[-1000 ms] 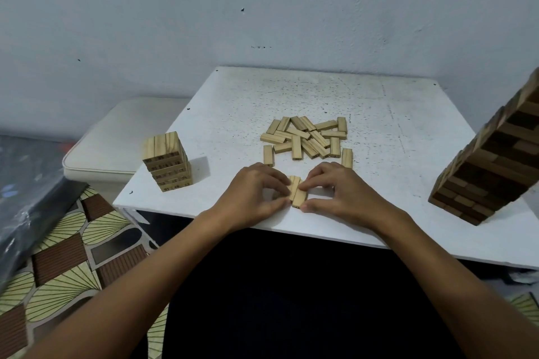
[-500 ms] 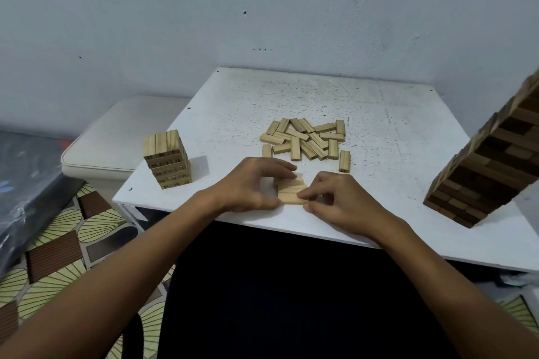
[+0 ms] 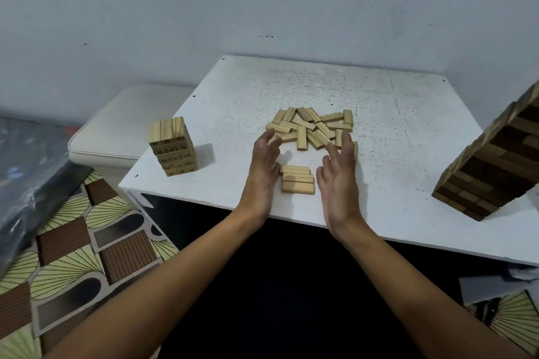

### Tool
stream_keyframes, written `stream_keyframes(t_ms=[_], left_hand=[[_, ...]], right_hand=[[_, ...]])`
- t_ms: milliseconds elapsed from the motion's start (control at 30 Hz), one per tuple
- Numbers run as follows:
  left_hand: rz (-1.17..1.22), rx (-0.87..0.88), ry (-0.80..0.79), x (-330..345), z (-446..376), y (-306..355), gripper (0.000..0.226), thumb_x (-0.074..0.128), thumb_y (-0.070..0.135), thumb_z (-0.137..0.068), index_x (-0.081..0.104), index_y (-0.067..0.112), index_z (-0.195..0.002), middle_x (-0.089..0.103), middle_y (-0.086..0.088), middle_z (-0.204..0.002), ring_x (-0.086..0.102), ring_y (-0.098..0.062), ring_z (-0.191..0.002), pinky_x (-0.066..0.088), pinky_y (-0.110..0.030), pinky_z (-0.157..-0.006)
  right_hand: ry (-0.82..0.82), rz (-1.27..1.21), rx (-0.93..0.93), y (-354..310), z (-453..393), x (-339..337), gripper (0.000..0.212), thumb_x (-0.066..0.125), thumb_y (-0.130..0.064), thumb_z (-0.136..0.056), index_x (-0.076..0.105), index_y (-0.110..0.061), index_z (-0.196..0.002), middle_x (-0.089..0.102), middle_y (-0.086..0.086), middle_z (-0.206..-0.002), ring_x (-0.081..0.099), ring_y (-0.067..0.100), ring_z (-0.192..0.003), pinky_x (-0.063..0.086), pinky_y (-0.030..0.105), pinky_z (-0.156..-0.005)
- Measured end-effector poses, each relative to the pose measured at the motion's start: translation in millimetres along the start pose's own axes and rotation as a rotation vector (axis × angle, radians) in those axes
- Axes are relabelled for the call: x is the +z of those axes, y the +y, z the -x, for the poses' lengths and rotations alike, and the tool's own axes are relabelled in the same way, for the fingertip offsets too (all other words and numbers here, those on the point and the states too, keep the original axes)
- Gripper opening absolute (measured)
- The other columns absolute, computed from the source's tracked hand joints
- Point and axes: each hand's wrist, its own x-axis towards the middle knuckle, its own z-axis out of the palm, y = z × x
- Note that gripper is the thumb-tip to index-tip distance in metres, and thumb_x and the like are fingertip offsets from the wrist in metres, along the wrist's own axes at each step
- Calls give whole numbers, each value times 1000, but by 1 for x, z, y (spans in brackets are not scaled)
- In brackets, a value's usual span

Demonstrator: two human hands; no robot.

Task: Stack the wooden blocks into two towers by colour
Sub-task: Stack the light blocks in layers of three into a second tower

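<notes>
Three pale blocks (image 3: 297, 179) lie side by side at the white worktop's (image 3: 408, 131) six o'clock edge, flanked by the left hand (image 3: 262, 166) and right hand (image 3: 339, 175), each grip flat-open and empty; loose blocks (image 3: 312, 128) heaped at twelve o'clock.

Your right hand (image 3: 339, 175) covers part of one light block (image 3: 355, 150) beside its fingers. Far to the right of your hands, the dark-and-light tower (image 3: 493, 172) is cut off by the picture's edge. On the light tower (image 3: 174, 146), left of your left hand (image 3: 264, 167), the printed numbers are too small to read.
</notes>
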Motion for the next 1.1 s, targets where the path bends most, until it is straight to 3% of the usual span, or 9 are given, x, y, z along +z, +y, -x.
stream_keyframes(t_ms=[133,300,400,500,600,700,833,933,1100], left_hand=[[85,-6,20,8,1,-2,49,12,55,-98,35,35,-137,37,2,-151,27,-12,-144,20,-30,-113],[59,8,31,13,4,-5,63,21,63,-82,32,36,-138,34,1,-153,26,-9,-143,16,-32,-120],[31,15,13,11,4,-7,65,24,60,-83,32,32,-142,34,2,-154,26,-6,-143,18,-31,-119],[-294,143,29,0,7,-6,58,45,45,-87,37,26,-141,44,7,-144,37,-2,-135,30,-22,-109],[-670,246,-20,-20,2,-4,55,63,34,-75,48,35,-128,56,14,-124,46,-6,-122,38,-32,-104],[-852,200,-203,-39,-5,2,67,71,37,-67,43,43,-128,58,16,-120,51,-7,-112,40,-41,-102],[-922,188,-346,-53,-15,7,83,80,35,-68,37,33,-139,59,9,-127,53,-5,-108,40,-21,-92],[-955,187,-391,-57,-21,8,86,84,30,-71,35,33,-141,61,9,-125,51,4,-105,35,-6,-85],[-964,214,-394,-59,-26,6,82,85,31,-72,38,34,-139,64,10,-121,51,9,-102,34,-2,-81]], right_hand=[[3,-31,4,3,1,9,117,44,-96,-54,8,-43,-151,7,-12,-162,10,6,-148,12,37,-122],[7,26,7,4,3,15,93,31,-81,-70,5,-43,-151,4,-15,-162,9,1,-146,7,35,-122],[20,33,0,3,4,13,68,32,-64,-93,9,-39,-152,10,-13,-161,17,-3,-140,12,34,-122],[40,217,-78,-4,1,3,52,53,-28,-99,31,-32,-146,33,-8,-153,32,4,-138,29,30,-115],[-26,467,-190,-12,-11,-19,42,66,-7,-88,55,-26,-124,60,-7,-122,56,11,-115,49,35,-97],[-210,705,-178,-19,-19,-39,50,73,-11,-82,57,-25,-127,62,-9,-119,56,8,-111,47,25,-82],[-387,854,-141,-22,-25,-52,75,81,-17,-74,44,-42,-135,58,-9,-126,50,2,-117,38,10,-76],[-409,903,-136,-18,-27,-54,83,84,-22,-70,39,-50,-134,58,-5,-127,49,2,-120,35,13,-83],[-394,915,-152,-12,-28,-55,87,85,-23,-68,39,-43,-140,61,-6,-123,52,2,-118,34,12,-85]])
